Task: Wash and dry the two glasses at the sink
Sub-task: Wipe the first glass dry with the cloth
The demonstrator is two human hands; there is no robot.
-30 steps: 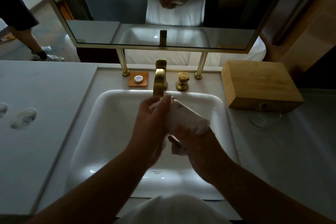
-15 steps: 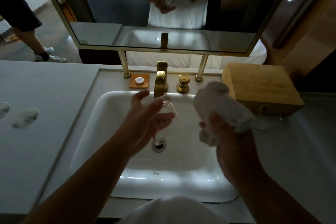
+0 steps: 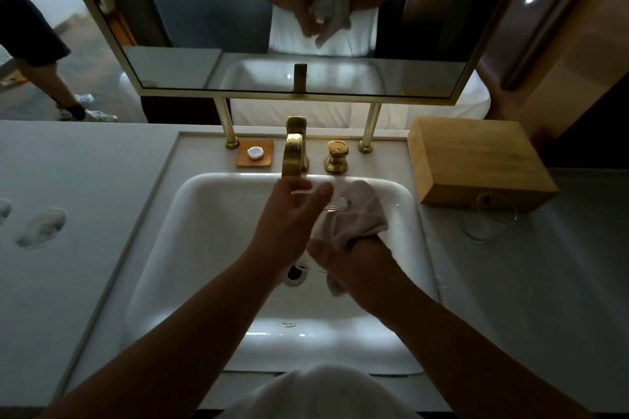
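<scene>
Head view: glass (image 3: 332, 206) in hands, cloth (image 3: 354, 214) inside, over sink (image 3: 211, 214).

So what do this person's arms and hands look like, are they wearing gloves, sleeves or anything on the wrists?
Both forearms are bare, no sleeves showing. The left hand and right hand wear no gloves, and no watch, bracelet or ring is visible, though the light is dim. A white garment covers the torso at the bottom edge.
</scene>
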